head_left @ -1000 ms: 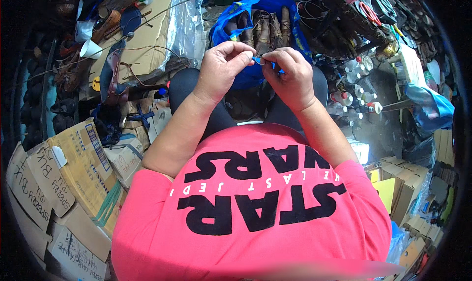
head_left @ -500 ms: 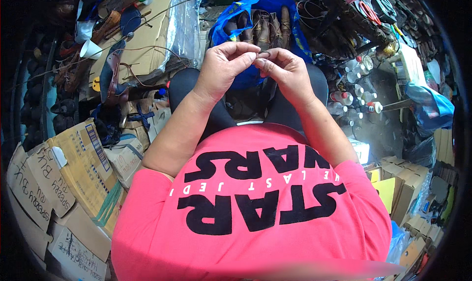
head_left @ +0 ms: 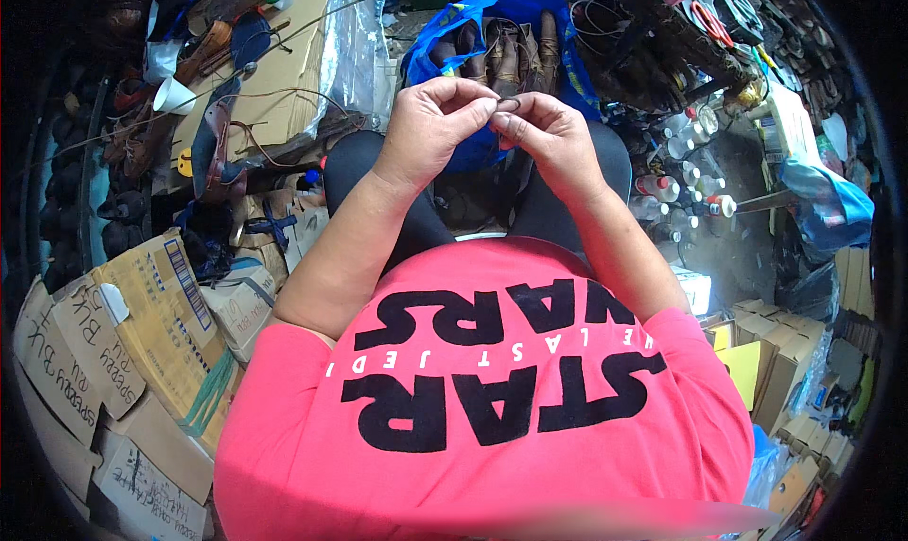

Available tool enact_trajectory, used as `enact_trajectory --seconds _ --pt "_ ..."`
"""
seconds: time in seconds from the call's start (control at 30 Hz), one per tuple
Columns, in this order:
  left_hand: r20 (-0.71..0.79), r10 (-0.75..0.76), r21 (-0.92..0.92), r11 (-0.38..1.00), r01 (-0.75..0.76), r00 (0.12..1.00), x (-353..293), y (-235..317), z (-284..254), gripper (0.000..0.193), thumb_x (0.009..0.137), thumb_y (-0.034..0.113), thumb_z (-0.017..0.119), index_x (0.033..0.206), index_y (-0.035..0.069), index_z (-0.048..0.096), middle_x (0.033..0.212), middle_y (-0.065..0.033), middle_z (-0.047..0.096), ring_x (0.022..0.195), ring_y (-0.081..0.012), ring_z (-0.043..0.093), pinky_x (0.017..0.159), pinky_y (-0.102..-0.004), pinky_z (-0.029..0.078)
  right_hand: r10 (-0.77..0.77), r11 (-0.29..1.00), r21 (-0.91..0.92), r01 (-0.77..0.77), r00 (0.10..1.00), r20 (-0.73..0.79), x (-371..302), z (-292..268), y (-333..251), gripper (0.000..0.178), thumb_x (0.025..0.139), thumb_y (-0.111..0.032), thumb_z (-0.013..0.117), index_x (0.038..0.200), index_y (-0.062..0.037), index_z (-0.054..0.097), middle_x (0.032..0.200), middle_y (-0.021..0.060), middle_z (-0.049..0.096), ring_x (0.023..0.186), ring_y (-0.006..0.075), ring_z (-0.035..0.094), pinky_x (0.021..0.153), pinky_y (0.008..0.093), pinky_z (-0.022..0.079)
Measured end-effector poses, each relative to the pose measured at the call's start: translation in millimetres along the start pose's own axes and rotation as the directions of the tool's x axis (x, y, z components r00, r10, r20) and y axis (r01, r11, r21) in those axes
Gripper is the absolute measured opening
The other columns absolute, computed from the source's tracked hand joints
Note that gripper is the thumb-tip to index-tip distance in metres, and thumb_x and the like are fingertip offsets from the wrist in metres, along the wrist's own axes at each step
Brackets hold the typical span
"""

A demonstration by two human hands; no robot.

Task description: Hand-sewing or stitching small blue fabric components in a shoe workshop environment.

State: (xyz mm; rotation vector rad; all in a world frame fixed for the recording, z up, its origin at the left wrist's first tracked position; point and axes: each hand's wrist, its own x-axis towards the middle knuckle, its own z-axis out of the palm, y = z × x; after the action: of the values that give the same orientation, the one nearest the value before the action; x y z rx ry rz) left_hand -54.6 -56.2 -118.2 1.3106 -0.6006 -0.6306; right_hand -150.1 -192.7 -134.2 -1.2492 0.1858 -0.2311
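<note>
My left hand [head_left: 430, 132] and my right hand [head_left: 550, 140] meet above my knees, each closed in a pinch. Between the fingertips runs a small, thin dark strip [head_left: 508, 104], too small to name surely. Both hands grip it, one at each end. Just beyond them a blue bag [head_left: 579, 78] stands open, holding several brown, elongated things bound with cord [head_left: 507, 57].
Cardboard boxes [head_left: 156, 290] are stacked at the left. A cardboard sheet [head_left: 284, 78] with leather pieces and a white cup [head_left: 174, 96] lies far left. Several bottles [head_left: 662, 189] stand at the right, near a blue plastic bag [head_left: 832, 210]. Cartons [head_left: 776, 342] sit at the lower right.
Almost nothing has moved. My fingertips have shifted very slightly around the dark strip, and both hands keep their pinch.
</note>
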Motion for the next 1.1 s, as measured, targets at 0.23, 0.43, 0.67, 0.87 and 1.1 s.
enact_trajectory --seconds 0.23,0.43,0.67,0.87,1.1 --pt "-0.04 0.047 0.125 0.991 -0.042 0.998 -2 4 -1 0.006 0.081 0.004 0.06 0.086 0.001 0.061 0.08 -0.0032 0.063 0.073 -0.0065 0.057 0.069 -0.0197 0.046 0.031 0.997 0.066 -0.036 0.996 0.081 -5 -5 -6 0.031 0.079 -0.014 0.066 0.106 -0.0007 0.058 0.093 0.0034 0.059 0.076 0.008 0.053 0.071 0.0214 0.045" --pt "-0.046 0.085 0.305 0.95 -0.067 0.995 -4 5 1 0.005 0.08 0.004 0.061 0.084 0.001 0.061 0.077 -0.0014 0.062 0.07 -0.0055 0.056 0.067 -0.0192 0.046 -0.158 0.957 -0.252 0.147 0.987 -0.024 -2 -13 -10 0.038 0.075 -0.019 0.07 0.11 -0.0059 0.059 0.1 0.0021 0.053 0.079 0.0064 0.052 0.07 0.0204 0.043" --pt "-0.013 0.194 0.496 0.853 -0.162 0.981 -6 7 5 0.003 0.078 0.003 0.061 0.081 0.001 0.06 0.075 0.0002 0.059 0.067 -0.0042 0.054 0.063 -0.0187 0.045 -0.34 0.723 -0.604 0.337 0.934 0.114 2 -3 -29 0.02 0.075 -0.013 0.069 0.091 -0.0033 0.065 0.081 0.004 0.057 0.071 0.0091 0.054 0.061 0.0225 0.044" --pt "-0.012 0.134 0.458 0.882 -0.114 0.991 -6 4 7 0.004 0.078 0.002 0.06 0.082 0.001 0.058 0.075 0.0007 0.058 0.068 -0.0042 0.053 0.063 -0.0185 0.045 -0.377 0.639 -0.684 0.353 0.918 0.121 3 -2 -19 0.012 0.077 -0.011 0.065 0.084 -0.0009 0.061 0.078 0.0068 0.056 0.073 0.0158 0.055 0.063 0.0275 0.044" --pt "0.023 -0.04 0.027 0.999 0.039 0.999 -5 2 5 0.005 0.08 0.004 0.059 0.083 0.001 0.058 0.078 -0.0032 0.06 0.069 -0.0088 0.057 0.068 -0.0215 0.047 -0.1 0.891 -0.434 0.13 0.991 0.09 4 -12 -7 0.018 0.086 -0.016 0.057 0.096 -0.001 0.058 0.09 0.0026 0.057 0.078 0.009 0.051 0.07 0.0217 0.041"
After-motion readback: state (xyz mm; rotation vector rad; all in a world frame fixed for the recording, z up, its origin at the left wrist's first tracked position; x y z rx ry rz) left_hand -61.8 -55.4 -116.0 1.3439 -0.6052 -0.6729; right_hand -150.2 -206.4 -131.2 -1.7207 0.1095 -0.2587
